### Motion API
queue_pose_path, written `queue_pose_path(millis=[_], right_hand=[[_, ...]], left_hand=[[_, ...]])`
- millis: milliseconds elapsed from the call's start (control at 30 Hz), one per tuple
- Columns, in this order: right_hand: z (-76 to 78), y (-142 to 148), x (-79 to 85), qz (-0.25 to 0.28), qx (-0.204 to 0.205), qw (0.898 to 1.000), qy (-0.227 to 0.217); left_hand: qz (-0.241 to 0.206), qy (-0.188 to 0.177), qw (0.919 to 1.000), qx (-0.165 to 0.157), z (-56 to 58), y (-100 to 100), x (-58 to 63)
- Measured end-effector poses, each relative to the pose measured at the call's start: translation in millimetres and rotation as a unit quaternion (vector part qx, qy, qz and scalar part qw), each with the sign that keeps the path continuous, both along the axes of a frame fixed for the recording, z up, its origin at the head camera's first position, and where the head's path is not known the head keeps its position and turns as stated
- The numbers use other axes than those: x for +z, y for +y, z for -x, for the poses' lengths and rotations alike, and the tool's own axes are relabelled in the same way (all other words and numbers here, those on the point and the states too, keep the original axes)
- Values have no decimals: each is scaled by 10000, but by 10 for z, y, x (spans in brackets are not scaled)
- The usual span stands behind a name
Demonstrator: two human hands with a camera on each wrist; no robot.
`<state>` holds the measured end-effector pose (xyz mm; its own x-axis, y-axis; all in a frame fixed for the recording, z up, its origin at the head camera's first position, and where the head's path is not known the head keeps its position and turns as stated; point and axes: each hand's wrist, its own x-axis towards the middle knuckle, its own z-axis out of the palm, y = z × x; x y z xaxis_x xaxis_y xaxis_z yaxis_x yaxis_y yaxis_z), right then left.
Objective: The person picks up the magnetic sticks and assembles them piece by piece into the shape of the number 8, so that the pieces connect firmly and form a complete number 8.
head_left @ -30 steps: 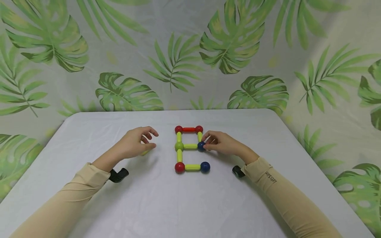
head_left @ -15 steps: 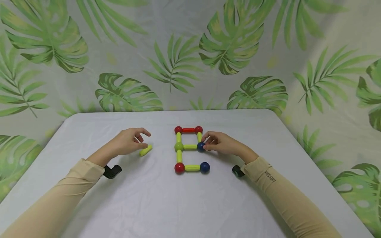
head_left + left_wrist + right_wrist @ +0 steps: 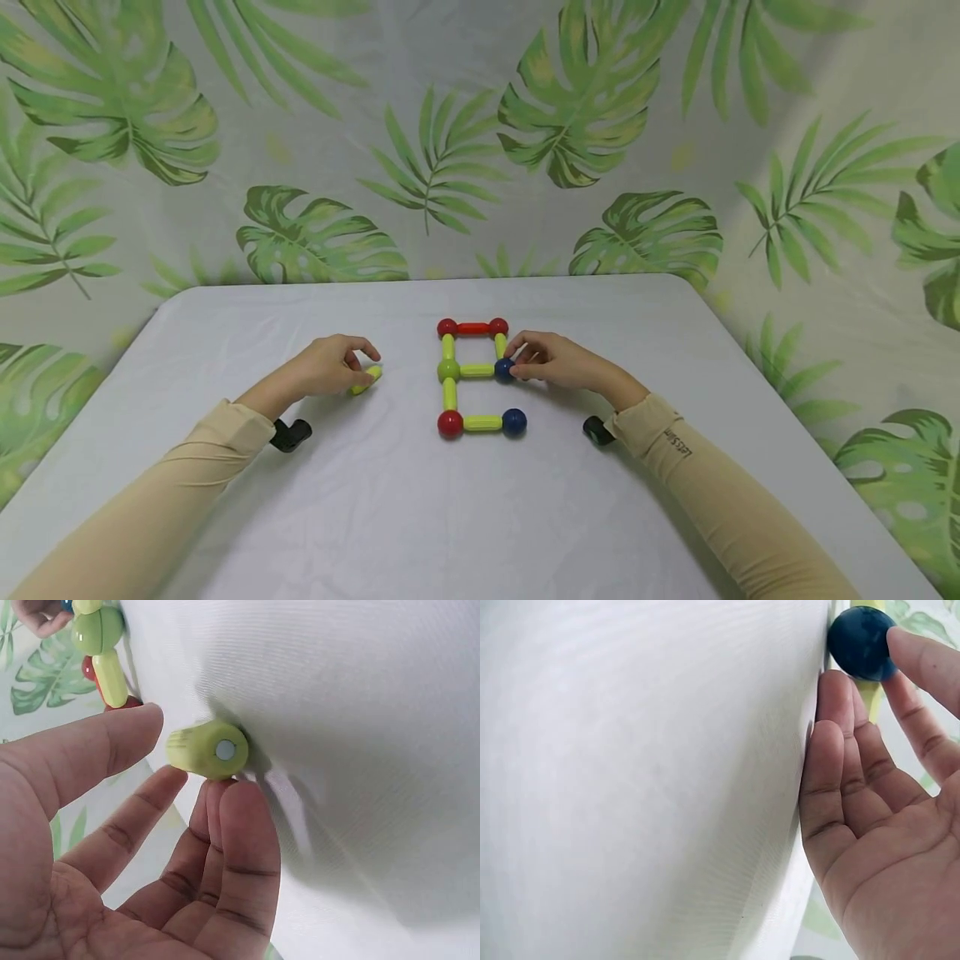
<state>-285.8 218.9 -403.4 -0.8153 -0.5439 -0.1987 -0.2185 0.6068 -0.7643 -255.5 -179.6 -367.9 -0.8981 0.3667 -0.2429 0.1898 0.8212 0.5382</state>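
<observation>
A loose yellow-green magnetic rod (image 3: 369,379) lies on the table left of a flat frame of balls and rods. My left hand (image 3: 327,365) is around that rod. In the left wrist view the fingertips are at the rod (image 3: 206,750), while the thumb stands apart from it. My right hand (image 3: 551,361) pinches the upper blue ball (image 3: 504,370) between thumb and index finger; the other fingers rest near the table. This ball joins a yellow-green rod (image 3: 477,370) to the green ball (image 3: 448,370). A red rod (image 3: 473,328) links two red balls at the top.
At the frame's near end, a red ball (image 3: 450,423), a rod (image 3: 482,423) and a second blue ball (image 3: 513,422) form a row. A white cloth covers the table (image 3: 480,517). Behind it hangs a leaf-patterned cloth (image 3: 450,167).
My left hand first drew back leftward, uncovering the loose rod, then came forward and down to it again. My right hand stays at the upper blue ball.
</observation>
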Motion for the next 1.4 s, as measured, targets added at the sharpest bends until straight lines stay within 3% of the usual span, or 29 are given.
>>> queue_pose_path(millis=[267,900,1100,1400], right_hand=[[26,4,9,46,75,9999,-114],[94,64,6,250,242,9983,-462],[112,75,-1,238,237,9982,-503],[112,81,-21,306,261,9978,-525]], left_hand=[[15,-10,10000,53,26,5,-69],[95,124,9999,-33,43,69,-22],[-161,80,9998,-59,27,202,76],[-939,-242,9953,79,-22,499,129]])
